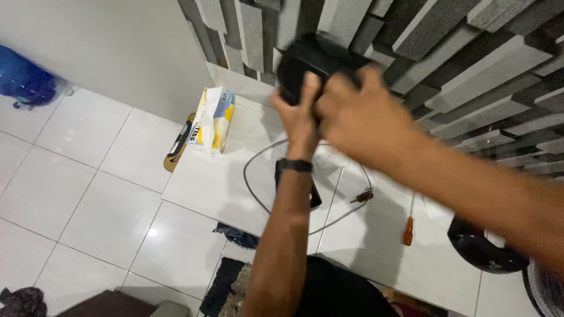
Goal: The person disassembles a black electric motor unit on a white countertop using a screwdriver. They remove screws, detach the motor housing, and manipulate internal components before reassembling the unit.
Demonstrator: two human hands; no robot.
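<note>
Gripping a rounded black housing [305, 61] with both hands, the person is holding it up in front of the grey stone-block wall [470, 53], above the white tiled counter [205, 182]. The left hand [299, 111], with a dark band on its wrist, is curling its fingers around the near edge of the housing, and the right hand [361, 114] is closing over it from the side; both are blurring, so how firmly the fingers are clamping is hard to judge. A slip looks like the main risk: held in the air with nothing under it, the housing could be dropping onto the thin wire ring [258, 199] lying on the counter below, or knocking the orange-handled screwdriver [408, 229] and the smaller dark-handled tool [363, 196] off the edge. The forearms are covering much of the ring and whatever dark piece is lying beneath the left wrist. The housing's far side is hiding behind the hands, so its full shape is not showing. A second black rounded part [484, 249] is sitting half cut off under the right arm, and a tissue pack [212, 120] is resting near the counter's back edge.
</note>
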